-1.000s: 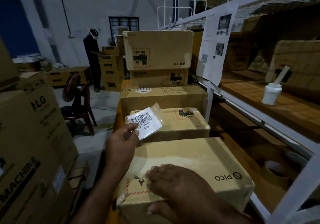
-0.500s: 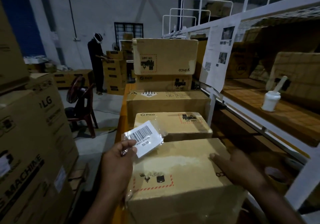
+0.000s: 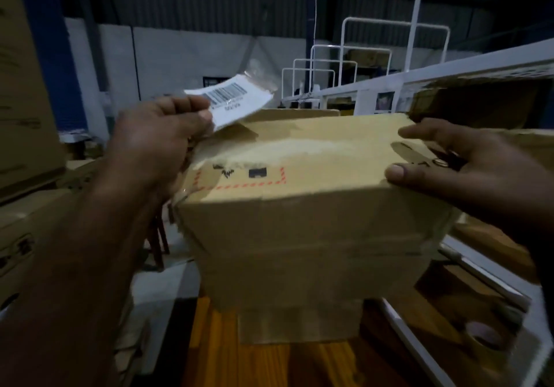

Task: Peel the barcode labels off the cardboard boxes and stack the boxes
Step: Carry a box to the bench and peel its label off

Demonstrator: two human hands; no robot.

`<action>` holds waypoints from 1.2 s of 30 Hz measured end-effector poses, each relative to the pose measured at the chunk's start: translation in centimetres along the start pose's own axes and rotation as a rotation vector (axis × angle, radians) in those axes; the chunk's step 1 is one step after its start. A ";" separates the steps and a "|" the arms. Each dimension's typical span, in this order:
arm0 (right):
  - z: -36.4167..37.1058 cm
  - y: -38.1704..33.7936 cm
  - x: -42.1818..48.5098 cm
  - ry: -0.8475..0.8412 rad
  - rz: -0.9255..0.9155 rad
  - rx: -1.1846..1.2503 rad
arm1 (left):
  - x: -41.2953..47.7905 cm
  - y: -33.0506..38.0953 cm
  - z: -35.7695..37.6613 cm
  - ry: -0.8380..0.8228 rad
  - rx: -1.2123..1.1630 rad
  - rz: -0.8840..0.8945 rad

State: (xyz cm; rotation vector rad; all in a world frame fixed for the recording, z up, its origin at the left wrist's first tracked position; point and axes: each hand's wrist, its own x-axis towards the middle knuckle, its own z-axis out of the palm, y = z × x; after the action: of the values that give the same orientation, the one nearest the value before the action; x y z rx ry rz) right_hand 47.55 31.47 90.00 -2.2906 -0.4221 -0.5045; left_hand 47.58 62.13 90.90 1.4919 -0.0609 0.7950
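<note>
Head view:
Left hand: it is pinching the barcode label between the thumb and the curled fingers, with its back turned to the camera. It is staying just beside the upper left corner of the cardboard box. Whether it is also touching the box, I cannot tell.
Barcode label: it is sticking up and to the right from the fingers, above the far left edge of the box top. A piece of clear film is hanging on its far side.
Right hand: it is lying spread on the upper right edge of the box. The thumb is pressing on the near top edge and the fingers are reaching, nearly straight, over the top.
Cardboard box: it is sitting between the two hands. Its top is showing a pale torn strip and a red dashed mark.
Lower box: it is standing directly under the cardboard box, on the orange wooden surface.
White shelf frame: it is running along the right side, with a tape roll lying behind it.
Large cartons: they are standing at the left.
</note>
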 end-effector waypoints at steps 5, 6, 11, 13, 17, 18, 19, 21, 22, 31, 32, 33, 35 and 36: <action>1.3 2.1 4.8 0.042 -0.157 -0.139 | 6.4 -0.4 2.7 -0.073 -0.053 0.032; 1.9 2.9 6.0 0.078 -0.169 -0.151 | 7.8 -1.2 3.2 -0.077 -0.042 0.025; 5.7 6.4 10.4 0.160 -0.159 -0.230 | 12.2 -6.1 5.4 -0.085 -0.030 -0.005; 7.0 7.8 11.3 0.119 -0.129 -0.285 | 12.3 -8.0 5.9 -0.087 0.057 0.000; 7.5 9.0 12.3 0.085 -0.120 -0.423 | 12.1 -9.9 6.9 -0.097 0.207 0.062; 7.2 8.9 12.3 0.088 -0.122 -0.413 | 12.0 -9.9 7.1 -0.090 0.208 0.077; 7.0 8.7 12.2 0.102 -0.135 -0.391 | 12.0 -9.8 7.2 -0.074 0.202 0.086; 6.6 8.4 11.9 0.162 -0.190 -0.356 | 12.2 -9.5 7.2 -0.042 0.167 0.097; 6.4 8.3 11.7 0.191 -0.215 -0.336 | 12.4 -9.3 7.1 -0.034 0.131 0.092; 9.3 8.3 13.1 0.160 -0.149 -0.406 | 11.2 -11.4 6.2 0.029 0.269 0.109; 9.7 8.2 13.4 0.164 -0.138 -0.458 | 11.0 -11.3 6.1 0.029 0.303 0.132; 9.9 8.0 13.6 0.173 -0.130 -0.511 | 10.8 -11.3 6.0 0.026 0.336 0.156; 10.2 7.6 13.6 0.201 -0.116 -0.587 | 10.3 -11.2 5.7 0.019 0.389 0.217; 10.4 7.4 13.4 0.218 -0.127 -0.611 | 9.9 -11.1 5.7 0.013 0.409 0.253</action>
State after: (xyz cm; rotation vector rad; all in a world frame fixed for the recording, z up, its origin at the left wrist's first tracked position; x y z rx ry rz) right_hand 64.80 36.07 85.18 -2.7515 -0.3356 -1.0544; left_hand 63.01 62.64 87.03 1.8896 -0.0819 1.0660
